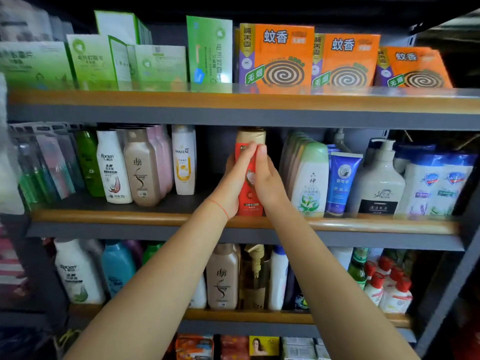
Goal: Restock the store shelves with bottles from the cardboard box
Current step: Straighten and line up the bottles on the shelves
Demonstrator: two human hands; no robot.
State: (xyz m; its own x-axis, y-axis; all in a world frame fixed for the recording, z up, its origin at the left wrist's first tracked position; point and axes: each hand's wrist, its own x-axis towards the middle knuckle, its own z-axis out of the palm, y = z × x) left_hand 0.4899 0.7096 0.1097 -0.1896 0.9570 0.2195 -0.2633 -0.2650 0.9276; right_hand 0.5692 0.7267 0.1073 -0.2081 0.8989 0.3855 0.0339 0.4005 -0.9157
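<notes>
Hands, left (231, 185) and right (270, 183), clasp red bottle (249, 193); PANTENE bottle (184, 162) nearby.

Bottle (250, 193) upright on middle shelf (130, 216), between Pantene bottle (184, 162) left, jasmine-label bottle (310, 183) right

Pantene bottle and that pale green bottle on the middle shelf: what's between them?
In the head view: a red bottle, held by the left hand and right hand.
</notes>
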